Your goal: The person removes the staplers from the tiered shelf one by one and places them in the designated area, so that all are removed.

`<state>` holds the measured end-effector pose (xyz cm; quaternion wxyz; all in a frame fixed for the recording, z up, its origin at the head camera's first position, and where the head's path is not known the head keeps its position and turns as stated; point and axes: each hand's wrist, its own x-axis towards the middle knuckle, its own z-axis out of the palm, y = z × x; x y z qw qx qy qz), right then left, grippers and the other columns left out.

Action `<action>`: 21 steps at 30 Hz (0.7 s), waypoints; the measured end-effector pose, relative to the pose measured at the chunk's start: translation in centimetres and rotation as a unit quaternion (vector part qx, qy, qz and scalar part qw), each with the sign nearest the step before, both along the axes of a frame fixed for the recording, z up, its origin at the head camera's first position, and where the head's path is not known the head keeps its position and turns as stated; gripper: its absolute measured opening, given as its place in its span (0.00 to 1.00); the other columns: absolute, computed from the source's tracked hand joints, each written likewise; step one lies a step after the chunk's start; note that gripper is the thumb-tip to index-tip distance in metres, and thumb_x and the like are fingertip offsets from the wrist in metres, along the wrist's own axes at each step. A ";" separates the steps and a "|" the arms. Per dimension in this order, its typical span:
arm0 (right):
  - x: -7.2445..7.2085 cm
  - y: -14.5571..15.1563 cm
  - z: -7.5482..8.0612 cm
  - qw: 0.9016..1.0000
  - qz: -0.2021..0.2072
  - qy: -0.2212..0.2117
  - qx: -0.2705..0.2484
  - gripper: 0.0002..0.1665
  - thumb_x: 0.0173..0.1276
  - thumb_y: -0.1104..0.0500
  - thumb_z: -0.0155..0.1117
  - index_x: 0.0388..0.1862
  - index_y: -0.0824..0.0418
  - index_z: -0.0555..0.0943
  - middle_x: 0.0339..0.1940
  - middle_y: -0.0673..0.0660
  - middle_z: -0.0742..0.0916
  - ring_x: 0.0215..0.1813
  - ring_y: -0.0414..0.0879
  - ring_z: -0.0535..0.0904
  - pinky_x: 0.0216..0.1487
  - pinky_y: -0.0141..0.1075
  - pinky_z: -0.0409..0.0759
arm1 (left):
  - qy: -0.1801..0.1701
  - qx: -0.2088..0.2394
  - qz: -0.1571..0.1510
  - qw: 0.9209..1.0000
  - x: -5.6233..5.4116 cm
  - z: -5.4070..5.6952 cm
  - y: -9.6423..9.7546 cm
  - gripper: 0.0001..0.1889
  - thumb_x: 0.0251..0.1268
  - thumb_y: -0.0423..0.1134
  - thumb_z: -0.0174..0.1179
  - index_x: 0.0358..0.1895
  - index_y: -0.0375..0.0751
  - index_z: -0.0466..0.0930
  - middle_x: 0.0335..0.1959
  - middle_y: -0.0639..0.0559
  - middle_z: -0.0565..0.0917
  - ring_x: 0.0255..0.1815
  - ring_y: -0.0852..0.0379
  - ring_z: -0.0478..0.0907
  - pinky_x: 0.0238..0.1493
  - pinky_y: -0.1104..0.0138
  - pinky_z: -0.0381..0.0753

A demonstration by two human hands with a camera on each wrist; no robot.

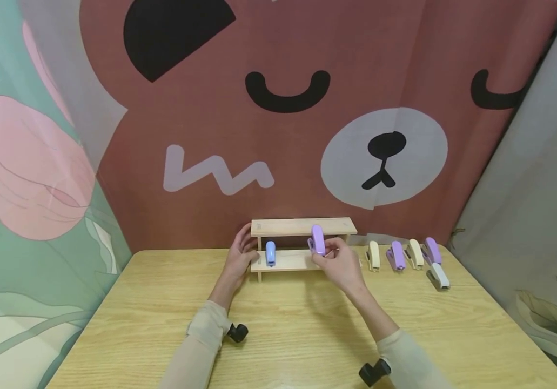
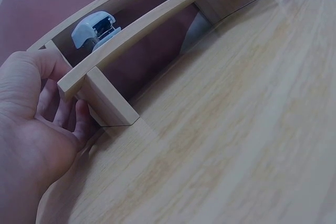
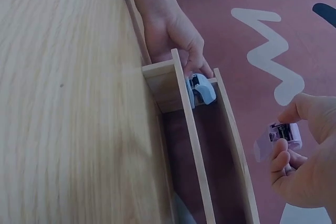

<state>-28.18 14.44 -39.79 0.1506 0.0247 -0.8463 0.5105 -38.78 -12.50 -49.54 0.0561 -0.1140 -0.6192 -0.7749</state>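
Note:
A small two-tier wooden shelf [image 1: 302,226] stands at the back of the table. My left hand [image 1: 237,260] grips its left end, thumb at the lower board and fingers around the side; the left wrist view shows this left hand [image 2: 37,108] up close. On the lower board, near that end, sits a blue stapler [image 1: 270,253]. My right hand [image 1: 341,266] pinches a purple stapler [image 1: 317,240], held up in front of the shelf right of the blue one. In the right wrist view the purple stapler [image 3: 286,134] is between thumb and fingers.
Right of the shelf, several more staplers stand in a row: a cream stapler [image 1: 373,256], a purple one [image 1: 396,256], then another cream and purple. A white stapler [image 1: 438,276] lies before the row's right end. A bear-print curtain [image 1: 297,162] hangs behind the table [image 1: 278,329].

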 end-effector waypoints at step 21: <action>0.4 5.8 -2.8 0.998 -0.044 0.023 0.039 0.17 0.61 0.61 0.69 0.49 0.67 0.84 0.33 0.58 0.84 0.31 0.47 0.77 0.27 0.34 0.76 | 0.002 0.008 -0.022 1.000 0.0 0.1 0.1 0.51 0.54 0.12 0.53 0.79 0.62 0.59 0.73 0.48 0.66 0.71 0.45 0.63 0.42 0.66 0.76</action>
